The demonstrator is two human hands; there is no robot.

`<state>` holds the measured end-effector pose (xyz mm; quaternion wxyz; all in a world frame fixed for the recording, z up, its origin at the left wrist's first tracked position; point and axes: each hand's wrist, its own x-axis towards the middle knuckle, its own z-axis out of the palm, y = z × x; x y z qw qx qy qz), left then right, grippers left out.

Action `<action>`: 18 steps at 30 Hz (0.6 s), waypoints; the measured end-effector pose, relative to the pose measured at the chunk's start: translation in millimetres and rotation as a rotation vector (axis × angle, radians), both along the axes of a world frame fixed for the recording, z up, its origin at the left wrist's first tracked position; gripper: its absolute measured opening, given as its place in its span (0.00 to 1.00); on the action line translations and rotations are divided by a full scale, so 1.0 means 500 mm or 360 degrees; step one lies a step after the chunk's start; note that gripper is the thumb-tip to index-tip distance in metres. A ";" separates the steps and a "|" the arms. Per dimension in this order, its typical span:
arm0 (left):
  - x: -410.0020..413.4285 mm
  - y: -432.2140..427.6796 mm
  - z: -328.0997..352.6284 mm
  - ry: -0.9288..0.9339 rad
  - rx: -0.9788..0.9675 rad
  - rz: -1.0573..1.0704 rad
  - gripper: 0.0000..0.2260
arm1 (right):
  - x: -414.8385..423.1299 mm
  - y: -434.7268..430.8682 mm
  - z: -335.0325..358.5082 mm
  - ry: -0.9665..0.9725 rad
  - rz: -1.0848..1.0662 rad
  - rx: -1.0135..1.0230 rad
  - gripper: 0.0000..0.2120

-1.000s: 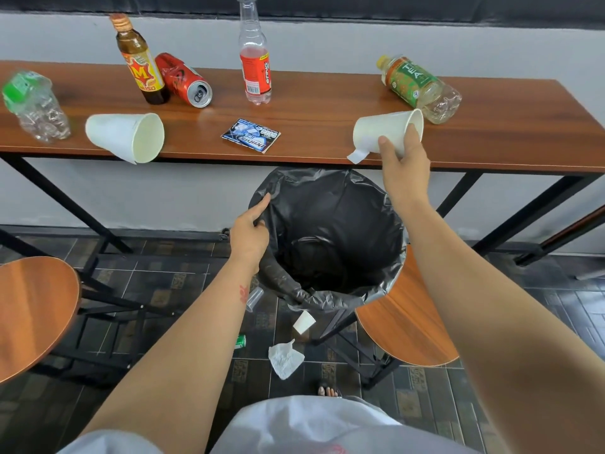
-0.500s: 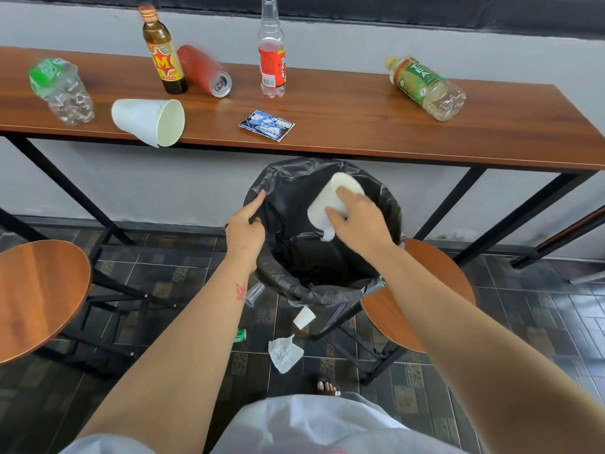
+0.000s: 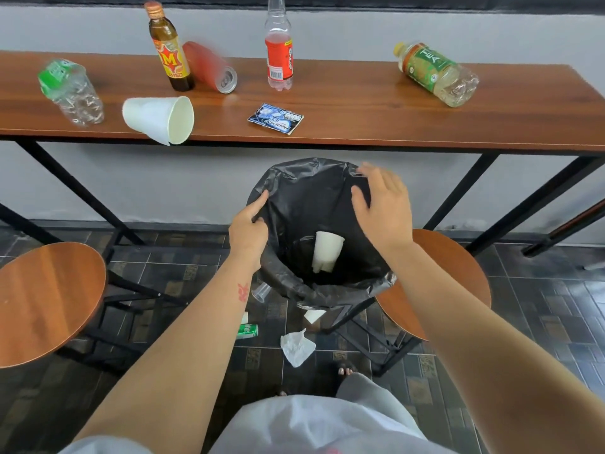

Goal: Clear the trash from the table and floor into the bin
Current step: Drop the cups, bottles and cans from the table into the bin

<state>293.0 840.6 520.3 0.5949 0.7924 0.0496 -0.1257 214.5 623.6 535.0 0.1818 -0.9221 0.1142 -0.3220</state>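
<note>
A bin lined with a black bag (image 3: 288, 191) stands below the table's front edge. A white paper cup (image 3: 326, 252) lies inside it. My left hand (image 3: 247, 229) pinches the bag's left rim. My right hand (image 3: 383, 204) hovers over the bin's right side, fingers spread, holding nothing. On the wooden table (image 3: 360, 103) lie another white paper cup (image 3: 157, 117), a crushed clear bottle (image 3: 72, 93), a brown bottle (image 3: 170, 52), a red can (image 3: 211, 67), a red-labelled bottle (image 3: 278, 57), a blue wrapper (image 3: 275, 118) and a tea bottle (image 3: 435, 72).
On the tiled floor beneath the bin lie a crumpled tissue (image 3: 296, 347), a green can (image 3: 247, 330), a clear plastic cup (image 3: 261, 292) and a white scrap (image 3: 314, 315). Round wooden stools stand at the left (image 3: 45, 299) and right (image 3: 451, 273).
My right hand carried the paper cup from the table edge down over the bin and let it go. The cup now lies inside the bag. My left hand stayed on the rim.
</note>
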 end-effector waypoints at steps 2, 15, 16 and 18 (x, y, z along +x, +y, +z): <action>0.010 -0.017 -0.002 0.0005 -0.0017 0.0003 0.28 | 0.019 -0.040 0.015 -0.0083 -0.0107 -0.0018 0.17; 0.048 -0.163 -0.037 -0.0025 0.0022 0.0154 0.28 | 0.169 -0.336 0.117 0.0049 -0.0622 -0.0075 0.34; 0.050 -0.169 -0.038 -0.0031 0.0037 0.0168 0.27 | 0.179 -0.354 0.123 0.0058 -0.0635 -0.0057 0.35; 0.052 -0.179 -0.036 -0.0034 0.0065 0.0202 0.27 | 0.201 -0.388 0.132 0.0133 -0.0655 0.0019 0.38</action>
